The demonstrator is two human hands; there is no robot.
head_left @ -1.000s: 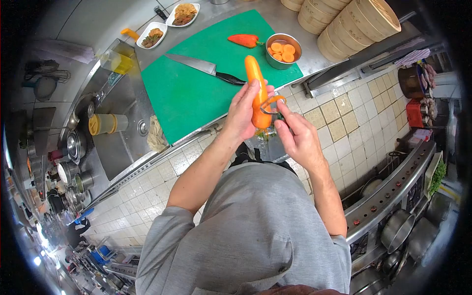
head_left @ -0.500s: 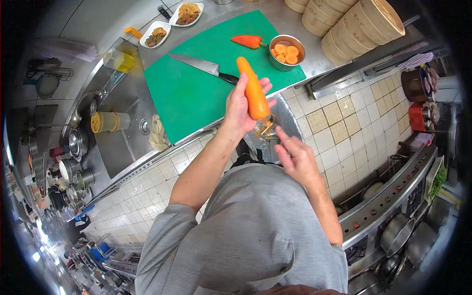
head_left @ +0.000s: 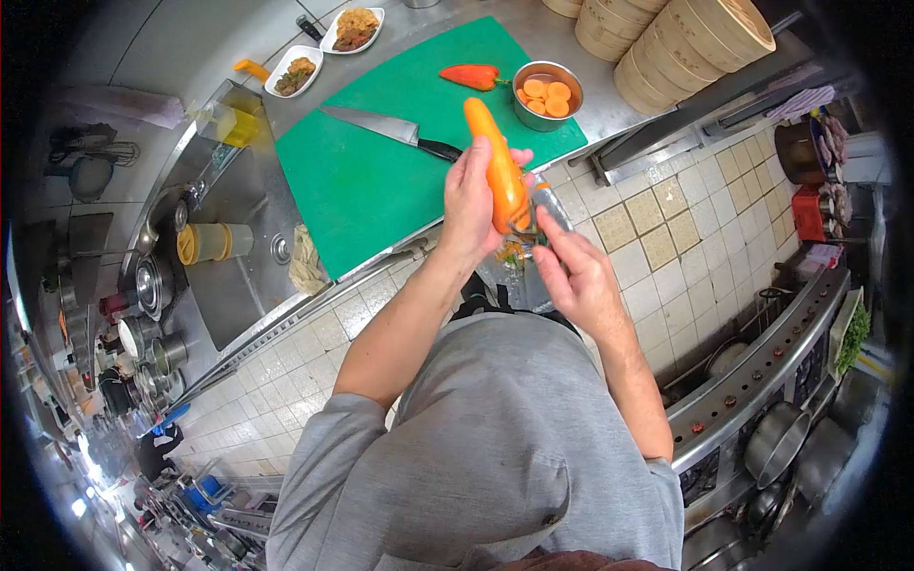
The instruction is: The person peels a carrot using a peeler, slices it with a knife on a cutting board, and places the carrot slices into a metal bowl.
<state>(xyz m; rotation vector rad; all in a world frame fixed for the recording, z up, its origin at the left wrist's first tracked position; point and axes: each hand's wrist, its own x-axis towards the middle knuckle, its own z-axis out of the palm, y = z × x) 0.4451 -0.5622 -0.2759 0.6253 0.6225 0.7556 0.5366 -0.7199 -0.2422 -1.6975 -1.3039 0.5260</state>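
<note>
My left hand (head_left: pixel 471 198) is wrapped round a large orange carrot (head_left: pixel 496 162), its narrow end pointing away over the board's edge. My right hand (head_left: pixel 579 276) grips a metal peeler (head_left: pixel 526 226), whose head is against the carrot's thick near end. Below them stands a grey bin (head_left: pixel 562 205), with orange and green scraps in it. On the green cutting board (head_left: pixel 367 200) lie a knife (head_left: pixel 376 124), its handle just beyond my left hand, and a red pepper (head_left: pixel 473 75). A metal bowl (head_left: pixel 577 90) of carrot slices (head_left: pixel 546 95) stands at the board's right end.
Two white dishes of food (head_left: pixel 295 72) stand behind the board. Bamboo steamers (head_left: pixel 666 57) are stacked at the back right. To the left is a metal sink (head_left: pixel 233 285) with a yellow-lidded container (head_left: pixel 205 243). A stove edge (head_left: pixel 762 400) runs along the right.
The peeler has moved up from below the carrot to its thick end, with my right hand following. The carrot is turned slightly in my left hand, and the view has shifted a little.
</note>
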